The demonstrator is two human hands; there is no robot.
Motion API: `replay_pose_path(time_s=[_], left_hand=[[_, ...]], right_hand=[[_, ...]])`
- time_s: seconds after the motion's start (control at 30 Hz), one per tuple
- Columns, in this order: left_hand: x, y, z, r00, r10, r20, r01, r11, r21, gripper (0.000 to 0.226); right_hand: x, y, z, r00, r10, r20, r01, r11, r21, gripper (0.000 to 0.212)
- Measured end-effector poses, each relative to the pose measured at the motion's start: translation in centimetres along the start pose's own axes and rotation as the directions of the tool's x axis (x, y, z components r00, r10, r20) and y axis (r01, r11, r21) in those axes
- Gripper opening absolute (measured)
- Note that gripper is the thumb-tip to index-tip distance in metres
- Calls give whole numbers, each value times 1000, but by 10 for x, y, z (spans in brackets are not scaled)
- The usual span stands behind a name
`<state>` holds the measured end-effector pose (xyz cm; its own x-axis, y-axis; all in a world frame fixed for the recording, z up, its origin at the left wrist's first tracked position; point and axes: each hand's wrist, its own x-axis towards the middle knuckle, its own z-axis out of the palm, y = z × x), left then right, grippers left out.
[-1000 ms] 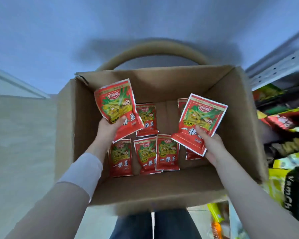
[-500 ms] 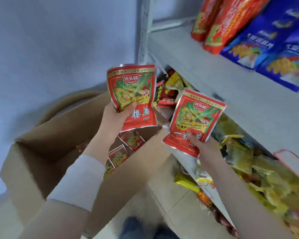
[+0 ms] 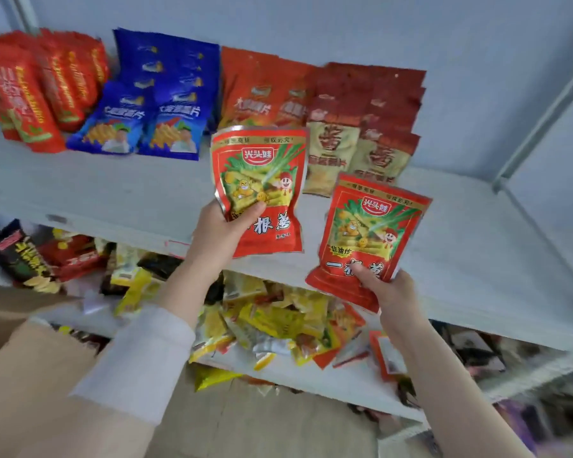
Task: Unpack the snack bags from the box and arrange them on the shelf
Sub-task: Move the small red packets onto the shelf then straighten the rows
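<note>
Two red snack bags, both upright before the white shelf (image 3: 113,186): left bag (image 3: 265,170) stands above the left grip (image 3: 219,231), clasped at its lower left corner; right bag (image 3: 371,233) above the right grip (image 3: 392,292), pinched at its bottom edge.

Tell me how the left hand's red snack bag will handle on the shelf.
Probably light: the left hand holds the red snack bag up by its lower edge. Likely floppy and slick, since its glossy film bows. Upright on the shelf it may tip.
</note>
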<state>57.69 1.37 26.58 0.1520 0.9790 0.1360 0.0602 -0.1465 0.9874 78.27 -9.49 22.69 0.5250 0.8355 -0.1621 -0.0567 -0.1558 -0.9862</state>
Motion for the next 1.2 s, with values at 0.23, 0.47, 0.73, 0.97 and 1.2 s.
replay_pose_path(time_s=[0.23, 0.47, 0.73, 0.97, 1.2], left_hand=[[14, 14, 199, 964, 13, 267, -19, 1000, 21, 19], [66, 4, 312, 955, 59, 290, -72, 997, 34, 33], [188, -8, 412, 951, 49, 306, -88, 990, 113, 35], [276, -43, 490, 983, -31, 179, 10, 993, 117, 35], [336, -59, 512, 997, -60, 50, 54, 991, 122, 28]], right_hand=[[34, -15, -176, 946, -34, -322, 36, 999, 2, 14], [122, -22, -238, 917, -26, -397, 38, 999, 22, 20], [273, -49, -262, 913, -50, -404, 52, 999, -7, 31], [397, -45, -282, 918, -16, -397, 9, 1000, -18, 30], [479, -45, -284, 949, -41, -313, 31, 999, -36, 36]])
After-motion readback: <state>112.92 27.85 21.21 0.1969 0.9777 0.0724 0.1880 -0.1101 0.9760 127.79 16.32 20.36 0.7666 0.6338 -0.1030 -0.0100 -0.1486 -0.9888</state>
